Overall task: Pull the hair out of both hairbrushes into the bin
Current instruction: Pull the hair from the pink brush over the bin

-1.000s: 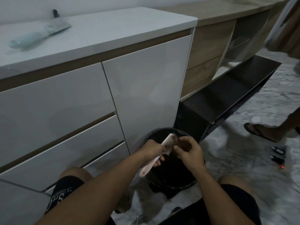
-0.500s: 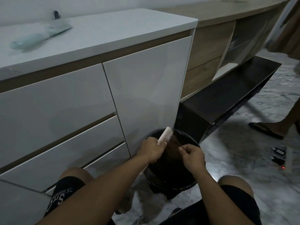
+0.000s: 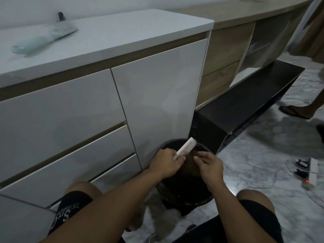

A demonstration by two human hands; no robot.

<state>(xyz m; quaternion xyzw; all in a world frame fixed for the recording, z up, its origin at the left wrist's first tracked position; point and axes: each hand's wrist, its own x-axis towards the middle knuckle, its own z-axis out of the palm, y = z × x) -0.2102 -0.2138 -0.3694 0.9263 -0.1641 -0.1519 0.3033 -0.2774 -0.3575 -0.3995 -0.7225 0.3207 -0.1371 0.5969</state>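
Observation:
My left hand (image 3: 166, 163) grips the handle of a pink hairbrush (image 3: 185, 147), holding it tilted up over the black bin (image 3: 201, 201) on the floor, bristles facing right. My right hand (image 3: 209, 166) hovers just right of the brush over the bin, thumb and fingertips pinched together; whether hair is between them I cannot make out. A second, pale blue hairbrush (image 3: 43, 39) lies on the white countertop (image 3: 122, 34) at the upper left, out of reach of both hands.
White cabinet drawers and a door (image 3: 157, 95) stand right behind the bin. A low black shelf (image 3: 245, 102) runs to the right. Another person's sandalled foot (image 3: 294, 111) is on the marble floor. A power strip with cables (image 3: 312, 171) lies at the right.
My left hand raised the brush more upright with its head lifted clear. My right hand drew away from the bristles and now pinches beside them. The other person's foot moved farther away.

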